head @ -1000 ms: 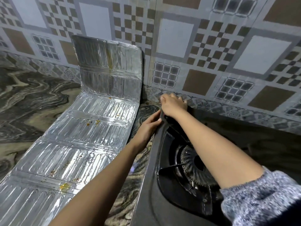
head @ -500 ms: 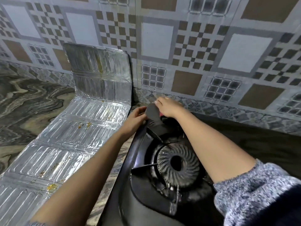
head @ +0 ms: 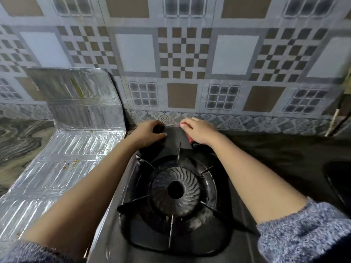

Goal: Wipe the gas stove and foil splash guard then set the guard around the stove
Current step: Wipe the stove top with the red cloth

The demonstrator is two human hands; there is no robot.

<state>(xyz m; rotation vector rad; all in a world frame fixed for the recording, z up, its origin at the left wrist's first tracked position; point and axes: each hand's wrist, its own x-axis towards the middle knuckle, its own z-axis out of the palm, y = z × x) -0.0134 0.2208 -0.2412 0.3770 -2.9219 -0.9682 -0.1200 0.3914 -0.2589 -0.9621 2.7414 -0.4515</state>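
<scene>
The grey gas stove (head: 112, 232) lies below me, its black burner and pan support (head: 175, 188) in the middle. My left hand (head: 150, 131) grips the stove's far left corner. My right hand (head: 199, 130) rests on the far edge just to the right, closed over a red pad (head: 190, 139) that shows only beneath the fingers. The foil splash guard (head: 62, 168) lies flat on the counter to the stove's left, with yellow-brown food spots on it. Its end panel stands propped against the wall.
A patterned tiled wall (head: 182, 54) runs right behind the stove. A marbled countertop (head: 17, 141) extends left of the foil. A second dark burner recess (head: 338, 183) shows at the right edge, and a thin stick (head: 335, 120) leans in the right corner.
My view has swung right and over the stove. My right hand has slid right along the far edge, away from my left hand, which stays on the corner.
</scene>
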